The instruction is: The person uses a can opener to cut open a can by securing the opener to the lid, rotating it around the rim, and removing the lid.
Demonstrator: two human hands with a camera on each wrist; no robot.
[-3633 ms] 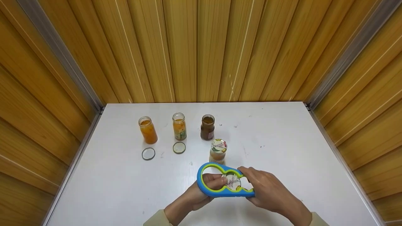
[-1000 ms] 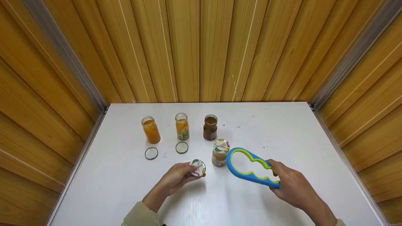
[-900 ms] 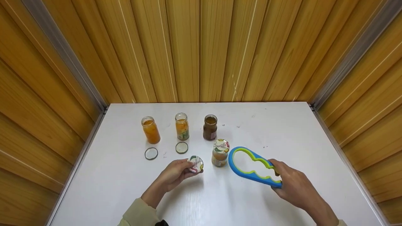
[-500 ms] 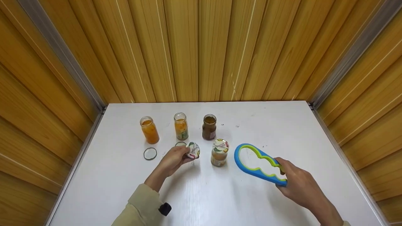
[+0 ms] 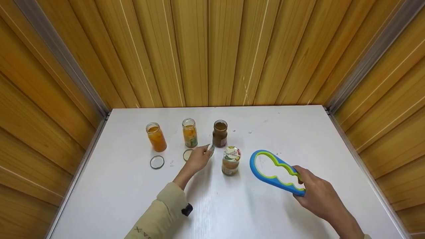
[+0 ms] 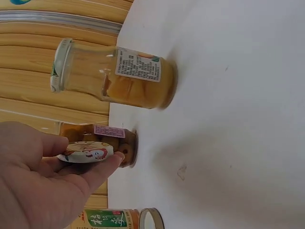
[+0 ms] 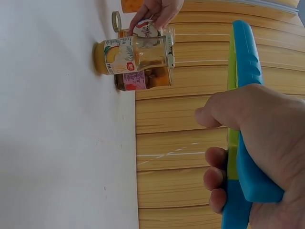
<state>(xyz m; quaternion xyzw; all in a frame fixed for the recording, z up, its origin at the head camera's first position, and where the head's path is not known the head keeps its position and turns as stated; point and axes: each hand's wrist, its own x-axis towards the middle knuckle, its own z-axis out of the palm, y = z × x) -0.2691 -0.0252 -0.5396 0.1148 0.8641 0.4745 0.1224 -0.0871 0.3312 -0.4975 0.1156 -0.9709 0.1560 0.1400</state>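
My left hand (image 5: 198, 158) pinches a patterned white jar lid (image 6: 88, 151) between thumb and fingers, tilted on edge above the table. Just beyond it stands an uncovered jar (image 5: 219, 133) with dark brown contents. My right hand (image 5: 315, 192) grips the handles of a blue and green jar opener (image 5: 265, 177), held in the air to the right. Between the hands a lidded jar (image 5: 230, 162) of pale yellow fruit stands upright, touched by neither hand. Its label shows in the right wrist view.
Two uncovered jars of orange contents, a left one (image 5: 156, 137) and a middle one (image 5: 190, 132), stand further left. A loose lid (image 5: 157, 162) lies before the left jar; another lid (image 5: 187, 154) lies partly behind my left hand. Wood-patterned walls (image 5: 199, 53) border the white table (image 5: 109, 199).
My left hand first moved left from the jar opener with the lid, then forward toward the brown jar, turning the lid on edge. My right hand moved right with the opener.
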